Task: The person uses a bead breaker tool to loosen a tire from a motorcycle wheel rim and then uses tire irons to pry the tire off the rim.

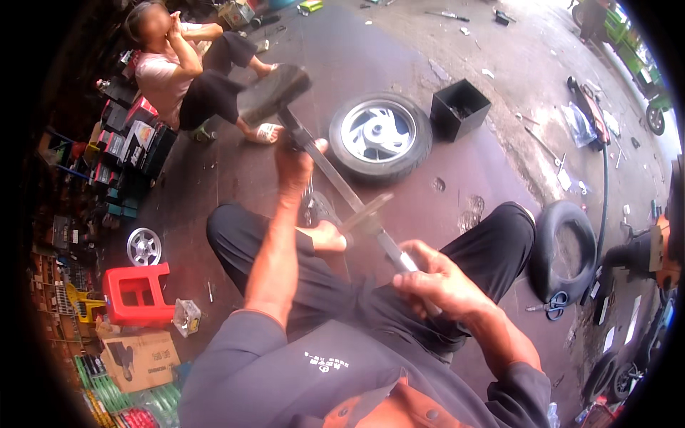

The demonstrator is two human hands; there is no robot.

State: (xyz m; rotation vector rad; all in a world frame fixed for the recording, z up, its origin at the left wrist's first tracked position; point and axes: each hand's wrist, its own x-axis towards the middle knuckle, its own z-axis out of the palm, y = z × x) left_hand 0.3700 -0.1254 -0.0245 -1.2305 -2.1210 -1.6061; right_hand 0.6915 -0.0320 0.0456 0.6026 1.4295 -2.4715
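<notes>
Both my hands hold a long metal bar tool (335, 177) slantwise over my lap. Its far end carries a wide dark flat head (275, 93), and a crosspiece (367, 216) sits partway along the bar. My left hand (294, 164) is closed round the bar just below the head. Lower down, my right hand (444, 282) wraps the handle end, fingers curled. Just beyond the bar, a wheel with a black tyre and silver spoked rim (382, 135) lies flat on the floor, apart from the tool.
A black open box (460, 110) stands beside the wheel. An inner tube (566, 250) and blue-handled scissors (553, 307) lie to my right. On my left are a red stool (139, 294), a small silver wheel (144, 247) and a cardboard box (139, 359). Another person (178, 71) sits at far left.
</notes>
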